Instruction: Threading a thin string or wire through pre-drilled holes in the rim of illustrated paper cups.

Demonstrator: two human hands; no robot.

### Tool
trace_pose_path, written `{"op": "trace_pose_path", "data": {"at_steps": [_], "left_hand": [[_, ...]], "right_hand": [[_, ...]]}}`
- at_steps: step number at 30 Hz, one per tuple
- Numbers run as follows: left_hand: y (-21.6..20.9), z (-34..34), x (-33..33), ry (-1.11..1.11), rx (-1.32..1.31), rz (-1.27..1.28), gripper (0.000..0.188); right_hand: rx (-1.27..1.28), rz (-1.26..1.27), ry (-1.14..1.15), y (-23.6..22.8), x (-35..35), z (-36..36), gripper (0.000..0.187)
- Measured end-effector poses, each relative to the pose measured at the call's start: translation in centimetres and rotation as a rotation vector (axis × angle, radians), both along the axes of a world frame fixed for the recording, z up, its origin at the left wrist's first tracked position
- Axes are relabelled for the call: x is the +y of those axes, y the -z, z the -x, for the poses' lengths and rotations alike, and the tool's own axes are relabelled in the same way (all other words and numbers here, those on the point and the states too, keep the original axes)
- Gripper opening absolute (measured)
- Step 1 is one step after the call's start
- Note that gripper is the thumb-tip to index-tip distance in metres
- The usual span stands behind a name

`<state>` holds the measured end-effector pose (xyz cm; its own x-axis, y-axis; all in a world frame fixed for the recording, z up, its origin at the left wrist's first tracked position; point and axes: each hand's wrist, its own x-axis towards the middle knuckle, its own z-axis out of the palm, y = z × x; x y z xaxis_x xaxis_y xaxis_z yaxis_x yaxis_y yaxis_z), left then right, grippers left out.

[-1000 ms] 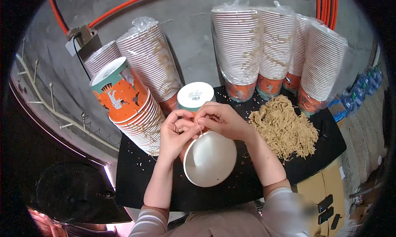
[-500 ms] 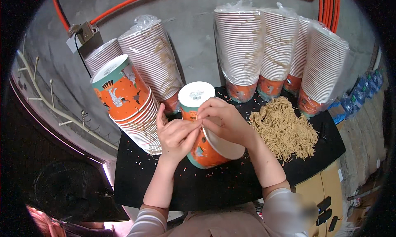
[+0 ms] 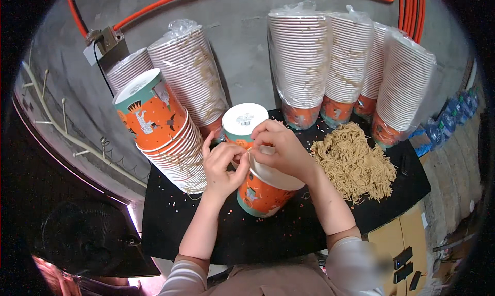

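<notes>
In front of me an orange and green paper bucket (image 3: 265, 195) leans with its white open mouth up and to the right. Both my hands meet at its near-left rim. My left hand (image 3: 221, 167) is pinched there, thumb against fingertips. Opposite it, my right hand (image 3: 284, 150) pinches at the same spot, its fingers curled over the bucket's mouth. Whatever lies between the fingertips is too small to make out. Just behind stands another bucket (image 3: 246, 116), upside down with its white base up. To the right lies a heap of tan cords (image 3: 356, 164).
A leaning stack of upturned buckets (image 3: 170, 151) with cords on it stands at left. Plastic-wrapped bucket stacks (image 3: 299, 59) line the grey wall. Small bits are scattered over the black table (image 3: 221, 244). Blue-wrapped bottles (image 3: 448, 121) and cardboard (image 3: 397, 239) lie at right.
The leaning bucket has turned slightly, and more of its printed side shows. My left fingers have curled in more, and both hands have stayed at the rim.
</notes>
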<state>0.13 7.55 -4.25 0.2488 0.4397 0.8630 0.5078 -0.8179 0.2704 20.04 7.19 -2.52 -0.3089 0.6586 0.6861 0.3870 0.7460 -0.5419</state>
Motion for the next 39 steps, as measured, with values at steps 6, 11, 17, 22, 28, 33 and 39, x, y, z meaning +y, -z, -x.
{"op": "trace_pose_path", "data": {"at_steps": [6, 11, 17, 22, 28, 33, 39], "left_hand": [[0.9, 1.0, 1.0, 0.363, -0.3, 0.453, 0.006], [1.0, 1.0, 0.8, 0.779, -0.727, 0.961, 0.006], [1.2, 1.3, 0.6, 0.704, -0.817, 1.115, 0.009], [0.9, 1.2, 0.0, 0.713, -0.892, 1.135, 0.01], [0.3, 1.8, -0.1, 0.745, -0.905, 1.162, 0.01], [0.3, 2.0, 0.0, 0.737, -0.859, 1.169, 0.011], [0.5, 2.2, 0.1, 0.737, -0.785, 1.178, 0.01]], "right_hand": [[0.067, 0.083, -0.124, 0.2, 0.2, 0.7, 0.009], [0.146, 0.137, -0.189, 0.6, 0.4, 1.4, 0.01], [0.207, 0.124, -0.086, 0.5, -0.6, 2.5, 0.011], [0.205, 0.033, 0.029, 0.6, -1.5, 3.1, 0.012], [0.186, -0.104, 0.046, -0.5, -2.2, 3.6, 0.013], [0.189, -0.088, 0.019, -0.3, -1.8, 3.1, 0.012], [0.244, 0.016, -0.011, 0.3, -1.5, 3.3, 0.013]]}}
